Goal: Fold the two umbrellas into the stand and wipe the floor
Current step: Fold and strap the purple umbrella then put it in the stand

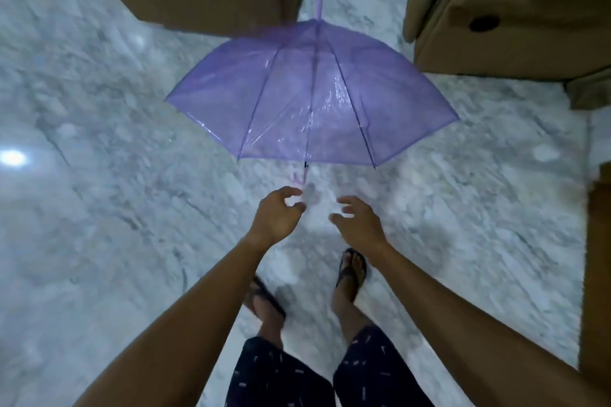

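The marble floor (115, 142) is occupied by an opened purple umbrella (310, 92), laid on its side with its handle (299, 180) toward the person. The left hand (276, 216) is held half curled just beside that handle, contact not discernible; the right hand (358, 220) is spread loosely, nothing being gripped.

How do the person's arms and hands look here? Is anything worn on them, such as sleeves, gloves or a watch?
The left arm and right arm are bare to the picture's edge; no sleeves show. The left hand and the right hand have no gloves, and no watch, bracelet or ring is visible. The person also wears dark shorts with small pale marks.
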`<state>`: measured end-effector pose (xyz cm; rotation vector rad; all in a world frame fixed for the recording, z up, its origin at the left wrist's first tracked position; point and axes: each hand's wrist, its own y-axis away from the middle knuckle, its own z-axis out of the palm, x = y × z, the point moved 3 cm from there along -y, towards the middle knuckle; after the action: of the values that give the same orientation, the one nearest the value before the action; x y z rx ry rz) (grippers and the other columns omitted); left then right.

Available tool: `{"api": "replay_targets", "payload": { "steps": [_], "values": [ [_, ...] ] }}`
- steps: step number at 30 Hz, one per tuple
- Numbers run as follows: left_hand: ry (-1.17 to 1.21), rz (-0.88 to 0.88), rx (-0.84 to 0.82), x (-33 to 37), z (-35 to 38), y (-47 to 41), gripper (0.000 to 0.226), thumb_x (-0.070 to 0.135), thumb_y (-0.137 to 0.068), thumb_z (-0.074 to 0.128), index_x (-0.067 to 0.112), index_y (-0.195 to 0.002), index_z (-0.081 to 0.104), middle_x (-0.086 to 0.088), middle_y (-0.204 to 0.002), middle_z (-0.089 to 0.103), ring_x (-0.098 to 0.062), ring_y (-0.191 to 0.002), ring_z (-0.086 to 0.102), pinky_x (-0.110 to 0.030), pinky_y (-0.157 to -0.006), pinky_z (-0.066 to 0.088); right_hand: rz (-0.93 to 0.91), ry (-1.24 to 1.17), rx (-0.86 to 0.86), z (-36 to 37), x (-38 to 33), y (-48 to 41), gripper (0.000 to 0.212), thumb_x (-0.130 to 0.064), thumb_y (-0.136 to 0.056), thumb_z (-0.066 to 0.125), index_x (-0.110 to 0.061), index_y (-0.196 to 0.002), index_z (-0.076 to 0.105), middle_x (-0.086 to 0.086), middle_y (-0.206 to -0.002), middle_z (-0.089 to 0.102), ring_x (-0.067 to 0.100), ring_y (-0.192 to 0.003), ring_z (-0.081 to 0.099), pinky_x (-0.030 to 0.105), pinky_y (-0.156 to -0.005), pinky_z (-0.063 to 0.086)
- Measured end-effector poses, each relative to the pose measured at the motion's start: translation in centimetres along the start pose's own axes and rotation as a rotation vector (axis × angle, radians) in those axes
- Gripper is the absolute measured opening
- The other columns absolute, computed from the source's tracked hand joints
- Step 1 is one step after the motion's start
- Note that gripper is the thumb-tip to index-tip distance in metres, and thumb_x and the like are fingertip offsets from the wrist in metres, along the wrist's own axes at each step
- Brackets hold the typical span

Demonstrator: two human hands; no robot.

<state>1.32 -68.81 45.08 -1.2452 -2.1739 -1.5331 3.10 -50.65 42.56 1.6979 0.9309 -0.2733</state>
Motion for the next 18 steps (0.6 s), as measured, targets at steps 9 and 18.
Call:
{"api": "replay_targets", "payload": {
  "steps": [9,18],
  "values": [
    [0.018,-0.119,-0.056,-17.4,8.2,-25.2,0.032,0.024,-0.092,0.066,0.017,-0.123,0.066,-0.007,-0.131,0.063,-0.024,-0.120,0.059,-0.029,-0.093,0.044,0.128,0.062,-0.067,10.7,13.2,-23.5,0.042,-0.030,-0.091,0.070,-0.024,-0.131,0.058,-0.001,-0.123,0.059,0.017,-0.100,0.061,0.018,-0.063,0.045],
    [0.014,-0.021,-0.081,-25.3,14.4,-44.2,0.023,0.016,-0.098,0.054,0.005,-0.115,0.065,-0.017,-0.116,0.065,-0.038,-0.115,0.059,-0.030,-0.086,0.046,0.010,0.025,-0.057,17.5,15.3,-45.1,0.035,-0.015,-0.092,0.061,-0.020,-0.127,0.062,0.004,-0.117,0.069,0.012,-0.076,0.062,0.018,-0.055,0.045]
  ]
}}
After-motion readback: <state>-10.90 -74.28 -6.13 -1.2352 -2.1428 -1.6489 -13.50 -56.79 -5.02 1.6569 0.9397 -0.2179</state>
